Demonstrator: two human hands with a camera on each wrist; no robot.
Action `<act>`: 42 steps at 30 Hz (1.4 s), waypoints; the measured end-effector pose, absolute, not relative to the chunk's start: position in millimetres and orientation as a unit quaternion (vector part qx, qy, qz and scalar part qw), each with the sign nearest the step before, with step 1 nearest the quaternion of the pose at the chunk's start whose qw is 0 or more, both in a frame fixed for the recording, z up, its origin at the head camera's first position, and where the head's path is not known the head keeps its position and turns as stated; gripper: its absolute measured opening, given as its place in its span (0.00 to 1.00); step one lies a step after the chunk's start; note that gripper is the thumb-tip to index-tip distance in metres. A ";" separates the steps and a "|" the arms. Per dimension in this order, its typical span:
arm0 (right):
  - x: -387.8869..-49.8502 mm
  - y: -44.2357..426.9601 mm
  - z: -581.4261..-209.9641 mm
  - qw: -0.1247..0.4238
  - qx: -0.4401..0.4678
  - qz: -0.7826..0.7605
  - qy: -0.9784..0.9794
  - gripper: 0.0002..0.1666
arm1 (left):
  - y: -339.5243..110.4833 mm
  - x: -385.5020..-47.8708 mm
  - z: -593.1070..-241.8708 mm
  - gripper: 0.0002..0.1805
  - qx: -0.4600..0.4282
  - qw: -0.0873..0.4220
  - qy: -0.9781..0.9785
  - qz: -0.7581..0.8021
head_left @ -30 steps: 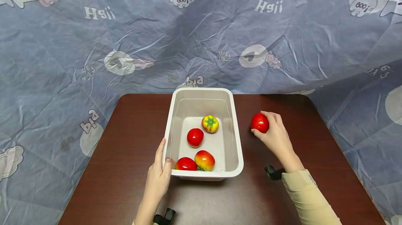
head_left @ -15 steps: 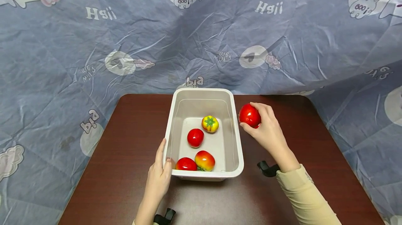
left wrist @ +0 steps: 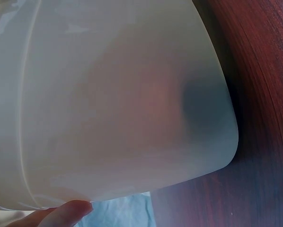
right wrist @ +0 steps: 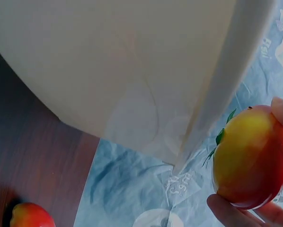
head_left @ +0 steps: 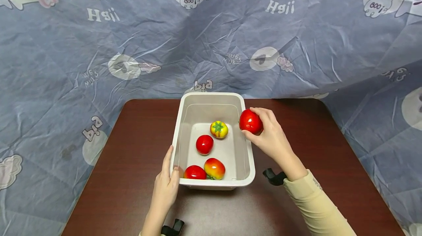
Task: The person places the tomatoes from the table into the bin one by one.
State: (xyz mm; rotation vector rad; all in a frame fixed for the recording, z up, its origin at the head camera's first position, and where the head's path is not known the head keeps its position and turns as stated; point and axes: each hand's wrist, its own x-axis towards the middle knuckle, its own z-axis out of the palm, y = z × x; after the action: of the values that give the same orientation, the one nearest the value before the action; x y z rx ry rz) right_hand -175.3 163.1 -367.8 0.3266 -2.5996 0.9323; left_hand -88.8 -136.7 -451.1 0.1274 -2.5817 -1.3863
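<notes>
"How is the glossy, round red-and-yellow fruit with green leaves (head_left: 250, 121) held?"

"It is clasped between the thumb and fingers of the bare right hand (head_left: 274, 140), just above the right rim of a pale grey, rectangular plastic tub (head_left: 217, 183)."

"And the tub?"

"Its near left corner is gripped by the bare left hand (head_left: 166, 184); the thumb is laid over the rim, and the index finger is stretched along the outer wall. The two hands are set well apart."

"What is contained in it?"

"A yellow fruit with a green star-shaped top (head_left: 219, 129), a plain red round fruit (head_left: 204, 144) near it, and, touching at the near end, a second shiny red fruit (head_left: 195, 172) and an orange-red and yellow fruit (head_left: 214, 168)."

"Anything outside?"

"A small red-and-yellow fruit (right wrist: 31, 216) is seen from the right wrist, on the dark brown wooden table (head_left: 141, 137). Beyond, a wrinkled blue cartoon-printed cloth (head_left: 197, 42) is hung."
</notes>
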 end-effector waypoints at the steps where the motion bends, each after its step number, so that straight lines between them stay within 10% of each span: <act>1: -175.0 161.8 -368.1 0.176 0.116 0.330 -0.920 0.39 | -136.7 -88.9 -451.0 0.35 0.044 0.103 -0.875 -0.470; 42: -173.9 140.7 -378.4 0.127 0.146 0.337 -0.921 0.41 | -136.5 -87.9 -450.7 0.35 0.039 0.111 -0.876 -0.468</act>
State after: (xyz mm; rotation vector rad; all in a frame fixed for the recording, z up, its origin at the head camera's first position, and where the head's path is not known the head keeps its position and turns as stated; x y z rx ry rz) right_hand -173.9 140.7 -378.4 0.4264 -2.6815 0.9811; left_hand -87.9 -136.5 -450.7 0.1147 -2.5733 -1.3755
